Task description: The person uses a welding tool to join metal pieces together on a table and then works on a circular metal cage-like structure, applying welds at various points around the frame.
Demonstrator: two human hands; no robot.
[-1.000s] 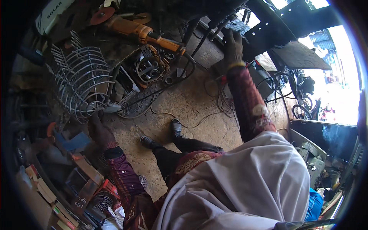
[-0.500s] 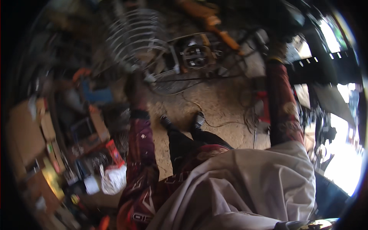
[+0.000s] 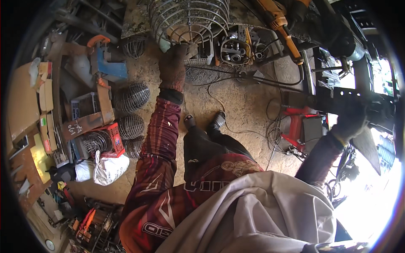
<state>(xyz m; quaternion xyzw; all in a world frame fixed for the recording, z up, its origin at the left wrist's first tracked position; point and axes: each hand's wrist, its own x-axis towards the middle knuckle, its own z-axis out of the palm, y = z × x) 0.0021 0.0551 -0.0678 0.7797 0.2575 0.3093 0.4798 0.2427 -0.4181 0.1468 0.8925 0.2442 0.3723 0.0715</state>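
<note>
My left hand [image 3: 172, 65], in a dark glove, is closed at the near end of a round steel wire cage [image 3: 190, 19], where the curved wires come together. The cage lies at the top, over the edge of a work surface. Part of my grip is hidden behind the back of the hand. My right hand [image 3: 351, 123], in a greyish glove, is stretched out to the right against a dark metal beam [image 3: 337, 95]. Its fingers are lost in the shadow there. A pointed grey metal plate [image 3: 367, 149] is just beside it.
An orange power tool [image 3: 278, 23] lies at the top, its cable running down. A tray of metal parts [image 3: 236, 52] stands beside the cage. More wire cages [image 3: 131, 97] sit on the floor to the left, near a red crate [image 3: 114, 139]. Loose cable [image 3: 274, 130] coils by a red-and-grey object [image 3: 295, 128].
The view has turned and sharpened. The wire cage has shifted right with my left hand, past the tray. My right hand has come from the top right down to the beam.
</note>
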